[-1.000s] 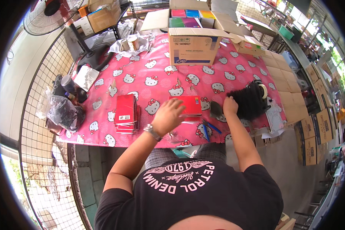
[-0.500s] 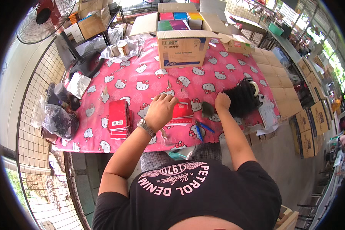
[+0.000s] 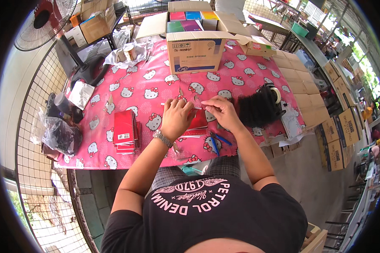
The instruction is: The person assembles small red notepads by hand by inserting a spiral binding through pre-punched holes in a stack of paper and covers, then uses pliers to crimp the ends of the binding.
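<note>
A red spiral notebook lies in front of me on the pink tablecloth, partly covered by my left hand. The fingers of that hand curl over its far part, and a pale strip shows beside them. My right hand is at the notebook's far right side, thumb and forefinger pinched together; what they hold is too small to make out. Blue-handled pliers lie just nearer than that hand. To the left sits a stack of red notebooks. A heap of black wire-like coils is right of my right hand.
An open carton holding colored notebooks stands at the far middle. A roll of tape lies by the coils. On the left are a plastic bag, a tumbler and a standing fan. Cardboard borders the right side.
My right hand has moved left from beside the black coils to the notebook, its fingertips now close to my left hand. The left hand stays on the notebook. The view has shifted slightly.
</note>
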A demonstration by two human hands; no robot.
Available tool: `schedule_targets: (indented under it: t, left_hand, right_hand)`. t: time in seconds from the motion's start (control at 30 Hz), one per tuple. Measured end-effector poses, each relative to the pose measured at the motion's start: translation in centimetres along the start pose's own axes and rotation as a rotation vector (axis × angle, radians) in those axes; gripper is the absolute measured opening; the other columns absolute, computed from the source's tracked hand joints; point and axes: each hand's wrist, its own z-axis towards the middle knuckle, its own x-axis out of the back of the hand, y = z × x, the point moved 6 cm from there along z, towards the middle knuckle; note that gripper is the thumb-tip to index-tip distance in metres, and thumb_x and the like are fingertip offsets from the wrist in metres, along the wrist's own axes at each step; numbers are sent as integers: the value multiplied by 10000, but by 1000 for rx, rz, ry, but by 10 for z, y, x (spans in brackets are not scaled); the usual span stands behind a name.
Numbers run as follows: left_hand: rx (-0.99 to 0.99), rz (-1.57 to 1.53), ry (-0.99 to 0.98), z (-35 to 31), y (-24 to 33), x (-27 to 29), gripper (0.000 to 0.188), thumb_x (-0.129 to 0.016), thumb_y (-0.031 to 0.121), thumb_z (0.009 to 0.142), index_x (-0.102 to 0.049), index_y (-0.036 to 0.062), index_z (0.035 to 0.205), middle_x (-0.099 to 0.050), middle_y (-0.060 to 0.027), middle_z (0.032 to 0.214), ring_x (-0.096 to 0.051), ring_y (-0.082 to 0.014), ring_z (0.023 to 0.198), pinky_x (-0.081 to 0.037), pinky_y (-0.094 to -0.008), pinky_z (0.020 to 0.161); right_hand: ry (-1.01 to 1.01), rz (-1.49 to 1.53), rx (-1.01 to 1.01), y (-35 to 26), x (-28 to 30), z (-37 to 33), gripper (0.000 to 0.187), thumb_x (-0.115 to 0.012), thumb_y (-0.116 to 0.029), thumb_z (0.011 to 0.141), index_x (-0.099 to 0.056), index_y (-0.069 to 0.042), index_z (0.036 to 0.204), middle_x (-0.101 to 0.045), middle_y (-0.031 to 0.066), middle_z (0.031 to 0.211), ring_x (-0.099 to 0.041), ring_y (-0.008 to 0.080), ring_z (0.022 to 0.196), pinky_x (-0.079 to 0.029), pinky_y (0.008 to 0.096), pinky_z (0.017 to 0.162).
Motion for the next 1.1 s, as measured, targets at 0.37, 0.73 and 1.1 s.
schedule_targets:
  t: [0.37, 0.73, 1.1]
  left_hand:
    - [-10, 13, 28, 0, 2, 0, 187, -680, 248, 873, -619, 114, 988, -614, -64, 915, -583, -276, 934, -388, -454, 977]
    - [-16, -1, -4, -4, 2, -2, 194, -654, 228, 888, -617, 124, 1047, -623, -64, 976, -588, -272, 1026, -344, -519, 1061]
    - [-40, -64, -161, -2, 18, -6, 254, -623, 219, 919, -562, 121, 1146, -629, -50, 1042, -592, -247, 1077, -280, -558, 1132]
  right_hand:
    - [-12, -14, 21, -7, -5, -4, 154, -630, -38, 924, -703, -49, 1059, -636, 90, 920, -615, 201, 776, -499, 314, 706]
    - [-104, -176, -36, -18, -8, -3, 256, -744, -180, 870, -646, -11, 1037, -645, 129, 911, -655, 237, 797, -510, 337, 708]
    - [-291, -64, -206, -18, -5, 5, 371, -661, -171, 939, -486, -15, 1226, -665, 175, 975, -683, 312, 974, -541, 390, 852]
